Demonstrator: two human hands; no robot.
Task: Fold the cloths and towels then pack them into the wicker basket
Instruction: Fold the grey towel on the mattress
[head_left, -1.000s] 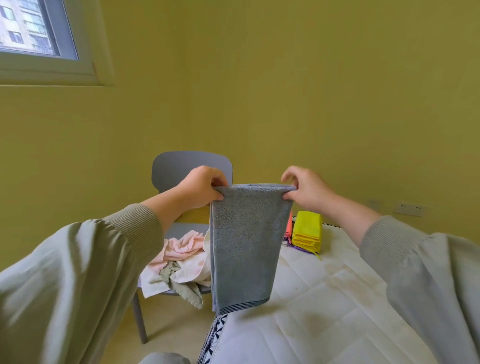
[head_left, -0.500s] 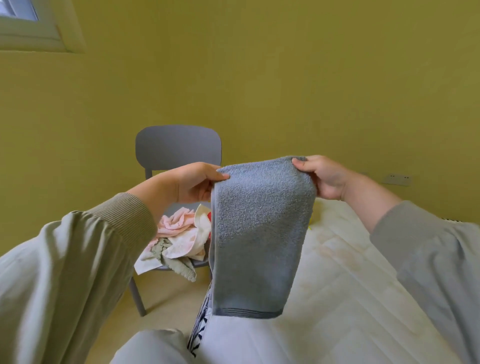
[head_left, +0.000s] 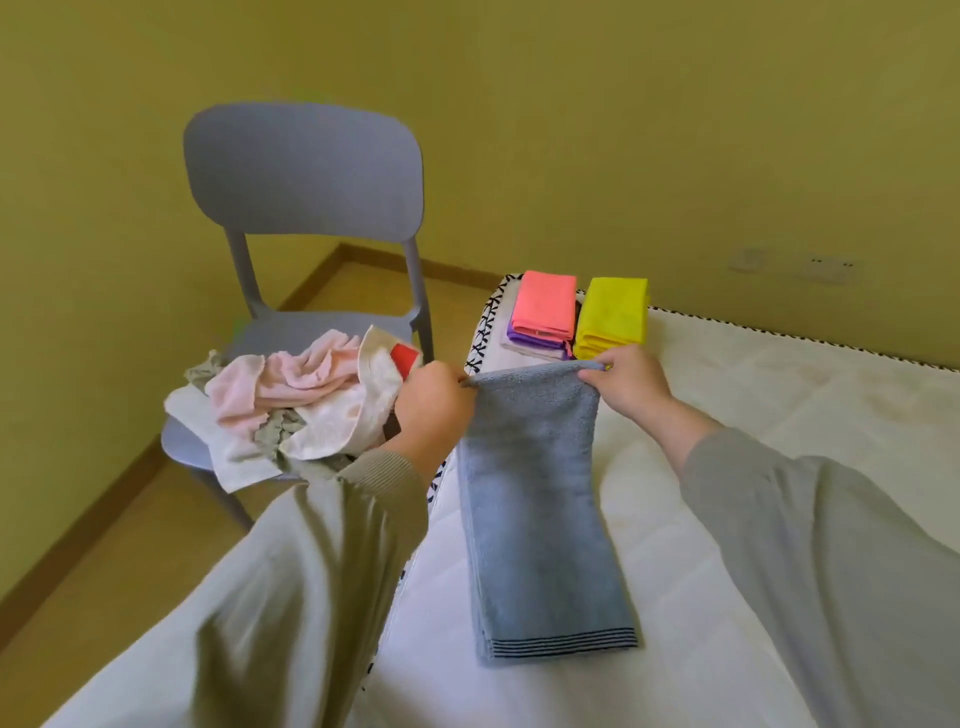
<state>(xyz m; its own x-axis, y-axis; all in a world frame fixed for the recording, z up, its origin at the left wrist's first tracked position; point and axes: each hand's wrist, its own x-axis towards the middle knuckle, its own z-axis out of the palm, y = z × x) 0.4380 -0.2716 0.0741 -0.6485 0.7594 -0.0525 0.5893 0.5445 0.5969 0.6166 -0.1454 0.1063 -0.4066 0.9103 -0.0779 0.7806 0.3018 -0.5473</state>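
Towel looks soft, light, floppy terry w/ no stiffness, so it's best taken at the corners w/ both hands so the fold lands square. It lies folded lengthwise on the bed, striped hem nearest. The far edge is stretched between L hand and R hand, fingers pinched tight on a corner each.

The blue-grey towel is matt terry cloth, nubbly with loops, and only the dark stripes at its near hem are woven flat. Under the towel, the mattress is smooth quilted fabric with a faint sheen. Left of the towel, the chair is smooth, matt moulded plastic. It bears a pile of cloths, soft and crumpled. Beyond the towel, the yellow cloths look fine-napped and matt.
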